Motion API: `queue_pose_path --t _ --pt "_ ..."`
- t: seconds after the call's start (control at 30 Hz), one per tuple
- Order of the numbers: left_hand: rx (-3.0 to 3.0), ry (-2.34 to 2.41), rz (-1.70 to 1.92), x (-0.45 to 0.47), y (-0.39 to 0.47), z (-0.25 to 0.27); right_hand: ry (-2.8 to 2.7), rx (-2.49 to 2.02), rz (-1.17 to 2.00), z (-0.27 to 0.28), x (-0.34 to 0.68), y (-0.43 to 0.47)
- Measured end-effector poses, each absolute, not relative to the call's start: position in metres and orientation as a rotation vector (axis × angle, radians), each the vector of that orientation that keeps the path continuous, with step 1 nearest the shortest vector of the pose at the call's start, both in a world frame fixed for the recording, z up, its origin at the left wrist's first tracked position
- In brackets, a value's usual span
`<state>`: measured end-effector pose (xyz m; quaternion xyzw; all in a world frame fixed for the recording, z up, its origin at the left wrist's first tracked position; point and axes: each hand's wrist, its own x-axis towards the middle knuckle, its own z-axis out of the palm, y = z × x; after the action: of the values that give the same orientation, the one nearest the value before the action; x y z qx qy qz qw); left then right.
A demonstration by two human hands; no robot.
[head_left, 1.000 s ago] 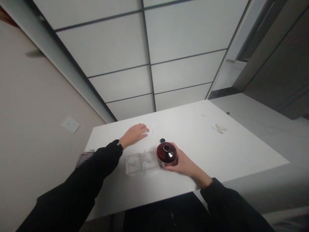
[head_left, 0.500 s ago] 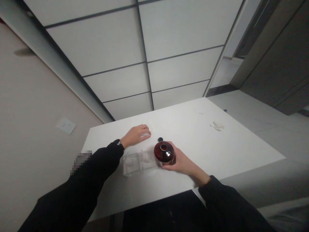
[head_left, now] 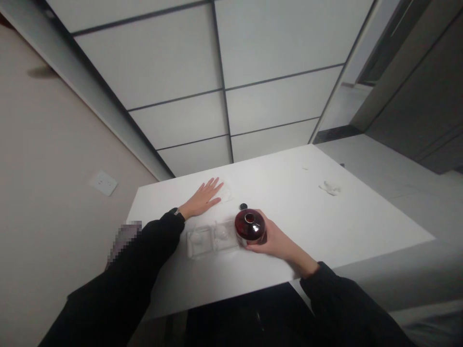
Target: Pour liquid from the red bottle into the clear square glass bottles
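My right hand [head_left: 269, 238] is wrapped round a dark red glass bottle [head_left: 249, 226] with an open round mouth at its top. Just behind the bottle lies a small black cap [head_left: 243, 206]. A clear plastic tray [head_left: 200, 243] with square compartments sits directly left of the bottle, a clear rounded thing in each of two compartments. My left hand [head_left: 202, 197] lies flat beyond the tray, fingers spread, beside a thin whitish, see-through piece [head_left: 224, 191] that I cannot identify.
A crumpled white tissue-like scrap [head_left: 330, 188] lies on the right part of the white table [head_left: 361, 217]. White panelled doors [head_left: 271, 106] rise behind the far edge. A wall socket [head_left: 104, 183] is at the left.
My left hand has opened from curled fingers to a flat spread, uncovering more of the see-through piece. My right hand keeps its hold on the bottle. The whole view has shifted slightly.
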<state>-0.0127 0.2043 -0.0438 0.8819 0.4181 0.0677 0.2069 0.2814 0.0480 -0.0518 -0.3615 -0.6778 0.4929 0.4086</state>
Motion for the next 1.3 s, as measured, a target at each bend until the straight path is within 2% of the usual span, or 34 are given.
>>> queue_pose_path --t 0.17,0.33,0.5,0.63,0.8,0.93,1.03,1.17,1.3 --pt "2.266 1.204 0.427 -0.024 0.177 0.006 -1.699 -0.922 1.268 -0.052 0.282 0.047" --pt "2.064 1.254 0.724 -0.046 0.101 0.04 -1.676 -0.92 1.311 -0.055 0.284 0.046" --pt "1.936 1.271 0.899 -0.049 0.029 0.0 -1.615 -0.851 1.323 -0.063 0.284 0.047" --pt "1.889 1.293 0.981 -0.035 0.01 -0.034 -1.536 -0.849 1.22 -0.063 0.291 0.052" --pt "1.889 1.285 1.029 -0.027 0.015 -0.04 -1.558 -0.881 1.057 -0.009 0.307 0.055" --pt "1.871 1.296 1.034 -0.027 0.017 -0.039 -1.968 -0.966 0.803 0.068 0.291 0.061" --pt "1.846 1.324 1.025 -0.027 0.017 -0.042 -2.462 -0.857 0.704 0.107 0.254 0.071" --pt "1.805 1.375 1.016 -0.027 0.018 -0.049 -3.013 -0.749 0.432 0.12 0.195 0.081" --pt "1.775 1.411 0.999 -0.028 0.018 -0.053 -3.261 -0.713 0.148 0.111 0.156 0.085"
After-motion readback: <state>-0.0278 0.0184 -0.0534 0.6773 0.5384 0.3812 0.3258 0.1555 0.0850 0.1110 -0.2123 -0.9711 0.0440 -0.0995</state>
